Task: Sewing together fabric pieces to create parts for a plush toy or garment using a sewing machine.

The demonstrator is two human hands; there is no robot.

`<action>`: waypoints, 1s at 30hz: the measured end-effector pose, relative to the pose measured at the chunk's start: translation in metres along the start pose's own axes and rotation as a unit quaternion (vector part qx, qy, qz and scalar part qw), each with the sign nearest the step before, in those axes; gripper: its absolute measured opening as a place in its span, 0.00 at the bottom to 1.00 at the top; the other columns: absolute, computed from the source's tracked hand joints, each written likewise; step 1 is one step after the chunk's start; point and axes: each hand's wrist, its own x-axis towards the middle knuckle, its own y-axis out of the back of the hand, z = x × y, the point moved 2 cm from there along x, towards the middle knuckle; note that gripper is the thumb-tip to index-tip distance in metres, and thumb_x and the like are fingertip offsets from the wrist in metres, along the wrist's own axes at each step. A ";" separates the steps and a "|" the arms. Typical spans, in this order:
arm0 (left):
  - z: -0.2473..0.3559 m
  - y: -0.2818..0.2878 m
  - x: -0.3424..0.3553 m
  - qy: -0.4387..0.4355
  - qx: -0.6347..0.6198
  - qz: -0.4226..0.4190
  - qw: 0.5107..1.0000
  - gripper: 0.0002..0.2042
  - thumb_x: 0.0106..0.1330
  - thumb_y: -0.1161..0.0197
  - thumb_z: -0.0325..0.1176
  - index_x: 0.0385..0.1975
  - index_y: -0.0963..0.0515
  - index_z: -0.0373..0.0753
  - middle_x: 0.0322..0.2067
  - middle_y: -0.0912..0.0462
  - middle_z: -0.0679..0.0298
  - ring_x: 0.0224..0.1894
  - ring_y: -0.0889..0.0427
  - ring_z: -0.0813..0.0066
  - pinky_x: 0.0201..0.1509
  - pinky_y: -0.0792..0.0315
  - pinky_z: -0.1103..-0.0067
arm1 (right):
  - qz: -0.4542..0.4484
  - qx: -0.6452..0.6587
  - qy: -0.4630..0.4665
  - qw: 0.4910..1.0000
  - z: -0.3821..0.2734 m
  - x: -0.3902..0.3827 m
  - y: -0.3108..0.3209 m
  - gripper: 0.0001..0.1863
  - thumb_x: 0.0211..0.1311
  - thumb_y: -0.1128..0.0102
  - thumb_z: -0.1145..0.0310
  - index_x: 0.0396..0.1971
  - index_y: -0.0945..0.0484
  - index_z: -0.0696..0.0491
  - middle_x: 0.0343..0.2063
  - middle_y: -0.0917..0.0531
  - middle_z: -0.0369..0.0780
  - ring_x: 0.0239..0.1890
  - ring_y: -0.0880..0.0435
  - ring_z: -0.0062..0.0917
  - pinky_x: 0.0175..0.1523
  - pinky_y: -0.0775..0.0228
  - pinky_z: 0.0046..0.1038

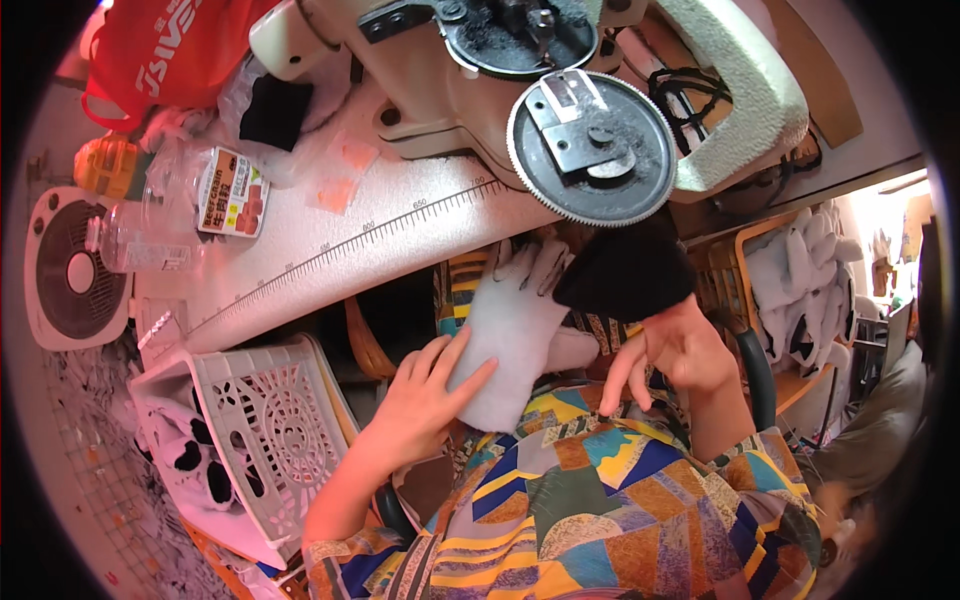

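Note:
A fluffy white glove (510,340) lies over my lap, its greyish fingers pointing toward the machine. My left hand (430,395) rests on the glove's left edge with the fingers spread. To the right, a black cloth piece (630,272) hangs over the glove's far right side. My right hand (685,345) pinches this cloth at its near right corner, other fingers loosely bent. Another white piece (572,350) shows beside the glove, partly covered by it. Just beyond the glove and cloth is the toothed round plate (640,190) of a beige machine (440,90).
A white table (400,200) with a ruler scale carries a clear plastic jar (150,235), a red bag (165,60) and black cloth (275,110). Left stand a fan (80,260) and a crate (270,430) beside white-and-black pieces. White gloves (800,270) pile on a chair at right.

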 end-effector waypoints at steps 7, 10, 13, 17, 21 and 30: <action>-0.011 -0.008 0.012 0.004 -0.137 0.306 0.942 0.17 0.39 0.40 0.19 0.34 0.22 0.34 0.31 0.20 0.54 0.30 0.21 0.54 0.33 0.25 0.71 | -0.115 -0.437 0.112 0.885 -0.032 0.007 -0.038 0.59 0.39 0.18 0.59 0.69 0.47 0.60 0.60 0.29 0.53 0.53 0.20 0.38 0.50 0.25 0.31; -0.004 0.040 0.044 0.059 -0.252 0.272 0.927 0.11 0.48 0.44 0.20 0.33 0.23 0.31 0.26 0.23 0.51 0.28 0.22 0.51 0.34 0.27 0.69 | -0.121 -0.578 0.157 0.792 -0.057 0.013 -0.077 0.51 0.40 0.20 0.59 0.64 0.38 0.61 0.59 0.27 0.52 0.57 0.24 0.35 0.58 0.31 0.33; 0.010 0.071 0.057 0.104 -0.353 0.216 0.904 0.06 0.55 0.45 0.23 0.32 0.24 0.30 0.23 0.25 0.49 0.26 0.24 0.52 0.33 0.30 0.70 | -0.167 -0.699 0.199 0.666 -0.053 0.023 -0.089 0.39 0.46 0.26 0.61 0.59 0.31 0.59 0.59 0.26 0.50 0.57 0.25 0.29 0.61 0.34 0.32; 0.014 0.095 0.059 0.025 -0.283 0.236 0.929 0.10 0.56 0.46 0.25 0.37 0.24 0.33 0.32 0.22 0.50 0.33 0.23 0.52 0.37 0.31 0.69 | -0.135 -0.620 0.221 0.741 -0.061 0.033 -0.090 0.24 0.49 0.36 0.71 0.49 0.23 0.55 0.52 0.21 0.41 0.55 0.22 0.33 0.60 0.35 0.35; 0.024 0.118 0.053 -0.124 -0.099 0.267 0.951 0.14 0.56 0.44 0.27 0.42 0.24 0.40 0.43 0.23 0.56 0.43 0.24 0.54 0.47 0.37 0.69 | -0.148 -0.550 0.203 0.797 -0.072 0.046 -0.089 0.27 0.47 0.34 0.71 0.53 0.25 0.55 0.52 0.22 0.43 0.53 0.22 0.35 0.58 0.33 0.35; 0.017 0.117 0.043 -0.212 -0.128 0.154 0.957 0.08 0.49 0.35 0.31 0.29 0.23 0.46 0.37 0.19 0.72 0.60 0.32 0.59 0.60 0.49 0.57 | -0.220 -0.566 0.149 0.781 -0.081 0.059 -0.094 0.37 0.43 0.31 0.72 0.60 0.29 0.55 0.54 0.23 0.48 0.50 0.20 0.40 0.53 0.28 0.34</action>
